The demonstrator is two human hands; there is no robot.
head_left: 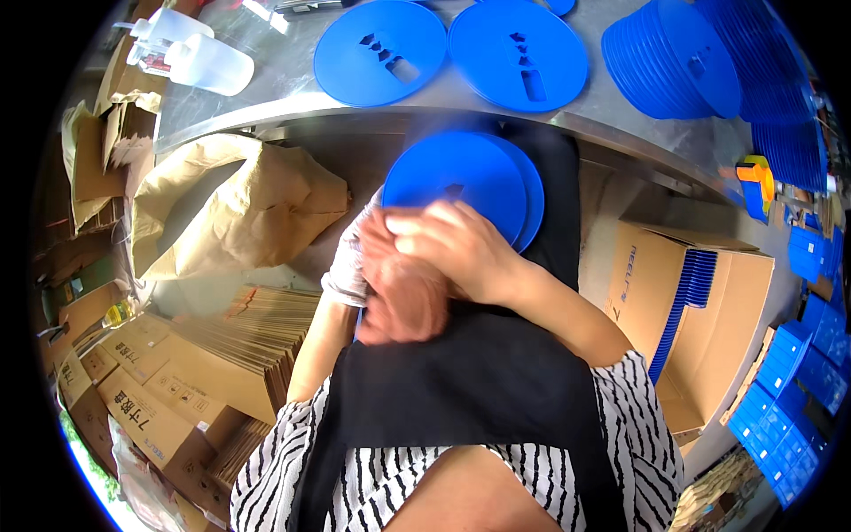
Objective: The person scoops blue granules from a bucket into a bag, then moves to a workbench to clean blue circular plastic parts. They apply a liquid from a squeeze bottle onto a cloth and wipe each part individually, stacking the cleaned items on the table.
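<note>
My left hand (403, 297) wears a work glove with a whitish knit cuff and a reddish-brown palm side; its fingers are smeared by motion. Bare, my right hand (465, 248) lies across the glove's upper part with its fingers bent and pressed on it. Both hands meet above my black apron (470, 381). Just beyond them, a blue round disc (456, 164) lies over another blue disc (534, 199); the hands hide their near part. Two blue discs with cut-out slots, one at left (355, 66) and one at right (563, 62), lie on the metal table.
The metal table (275, 97) edge curves ahead of me. Stacked blue reels (665, 62) stand at its right, white squeeze bottles (208, 64) at its left. A brown paper sack (284, 208) and flattened cartons (257, 341) are left; an open carton (634, 275) holding blue discs is right.
</note>
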